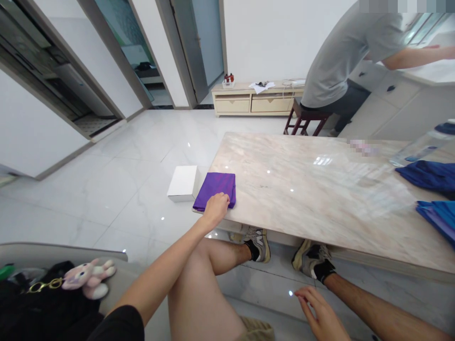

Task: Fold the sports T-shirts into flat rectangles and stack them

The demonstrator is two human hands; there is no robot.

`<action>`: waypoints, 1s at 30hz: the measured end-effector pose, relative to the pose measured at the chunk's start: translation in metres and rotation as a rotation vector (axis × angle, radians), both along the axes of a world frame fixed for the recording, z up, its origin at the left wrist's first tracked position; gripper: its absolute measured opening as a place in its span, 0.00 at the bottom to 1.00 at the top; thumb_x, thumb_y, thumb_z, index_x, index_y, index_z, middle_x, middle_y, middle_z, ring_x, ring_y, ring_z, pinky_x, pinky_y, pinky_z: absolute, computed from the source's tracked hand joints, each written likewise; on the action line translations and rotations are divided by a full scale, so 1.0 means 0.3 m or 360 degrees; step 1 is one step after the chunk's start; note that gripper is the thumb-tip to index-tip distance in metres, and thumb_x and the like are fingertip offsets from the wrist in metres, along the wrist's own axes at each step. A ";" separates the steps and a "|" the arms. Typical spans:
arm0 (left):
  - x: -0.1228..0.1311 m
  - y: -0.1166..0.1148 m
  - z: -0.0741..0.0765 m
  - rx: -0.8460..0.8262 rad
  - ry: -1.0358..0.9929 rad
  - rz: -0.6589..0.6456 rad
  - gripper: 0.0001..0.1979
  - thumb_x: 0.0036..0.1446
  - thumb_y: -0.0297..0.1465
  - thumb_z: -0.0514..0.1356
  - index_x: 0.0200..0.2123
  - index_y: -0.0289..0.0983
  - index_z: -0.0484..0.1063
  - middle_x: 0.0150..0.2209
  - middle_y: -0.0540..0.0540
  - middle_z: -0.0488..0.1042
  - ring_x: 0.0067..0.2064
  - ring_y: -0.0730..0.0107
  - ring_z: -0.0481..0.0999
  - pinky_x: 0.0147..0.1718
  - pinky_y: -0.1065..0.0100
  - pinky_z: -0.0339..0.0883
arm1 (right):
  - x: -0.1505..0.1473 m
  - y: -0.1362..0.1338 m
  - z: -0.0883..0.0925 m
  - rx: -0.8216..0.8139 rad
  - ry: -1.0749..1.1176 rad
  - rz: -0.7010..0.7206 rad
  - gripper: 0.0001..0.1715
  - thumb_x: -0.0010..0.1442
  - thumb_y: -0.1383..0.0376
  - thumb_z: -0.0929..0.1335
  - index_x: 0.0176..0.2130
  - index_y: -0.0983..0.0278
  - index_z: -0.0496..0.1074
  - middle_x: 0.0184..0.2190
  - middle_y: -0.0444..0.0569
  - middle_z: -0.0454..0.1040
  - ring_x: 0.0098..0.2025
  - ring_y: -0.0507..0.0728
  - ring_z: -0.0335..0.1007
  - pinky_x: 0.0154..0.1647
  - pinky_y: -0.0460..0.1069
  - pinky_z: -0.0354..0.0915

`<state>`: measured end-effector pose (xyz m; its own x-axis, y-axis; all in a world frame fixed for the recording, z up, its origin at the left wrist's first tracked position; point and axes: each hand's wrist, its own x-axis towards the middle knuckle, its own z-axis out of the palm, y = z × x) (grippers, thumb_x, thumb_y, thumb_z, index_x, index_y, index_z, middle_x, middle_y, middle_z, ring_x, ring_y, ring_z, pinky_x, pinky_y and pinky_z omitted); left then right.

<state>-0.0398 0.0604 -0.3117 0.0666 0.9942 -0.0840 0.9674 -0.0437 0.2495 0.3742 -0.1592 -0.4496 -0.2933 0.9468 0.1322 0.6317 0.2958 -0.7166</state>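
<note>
My left hand reaches forward to a folded purple cloth lying on the near left corner of the marble table. Its fingers are curled on the cloth's near edge, gripping or pressing it. My right hand hangs low by my right knee, below the table edge, with loosely spread fingers and nothing in it. Both my feet in sneakers rest on the floor under the table.
Blue cloths and a blue-and-purple stack lie at the table's right end, with a plastic bottle behind. A white box sits on the floor left of the table. Another person sits on a stool beyond. A plush toy lies beside me.
</note>
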 end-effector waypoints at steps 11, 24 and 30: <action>0.046 -0.059 -0.031 -0.0126 0.0114 -0.0068 0.07 0.72 0.34 0.62 0.49 0.39 0.75 0.50 0.36 0.81 0.53 0.49 0.80 0.47 0.59 0.69 | -0.038 0.043 0.032 -0.0059 -0.0036 0.0061 0.20 0.78 0.53 0.64 0.44 0.58 0.81 0.41 0.52 0.82 0.44 0.60 0.85 0.47 0.50 0.81; 0.061 -0.444 0.133 0.0624 0.0000 -0.0257 0.16 0.72 0.39 0.53 0.47 0.46 0.81 0.47 0.40 0.85 0.50 0.47 0.83 0.54 0.49 0.71 | 0.118 0.022 0.498 0.0369 -0.0211 -0.0182 0.15 0.77 0.63 0.64 0.50 0.56 0.81 0.44 0.53 0.83 0.46 0.62 0.81 0.51 0.58 0.78; 0.137 -0.474 0.121 0.0831 -0.0079 -0.0181 0.25 0.70 0.47 0.47 0.56 0.43 0.76 0.57 0.34 0.82 0.61 0.37 0.78 0.65 0.37 0.68 | 0.354 -0.037 0.661 0.0660 -0.0505 -0.0893 0.22 0.76 0.64 0.63 0.64 0.59 0.76 0.68 0.57 0.74 0.68 0.69 0.68 0.70 0.69 0.65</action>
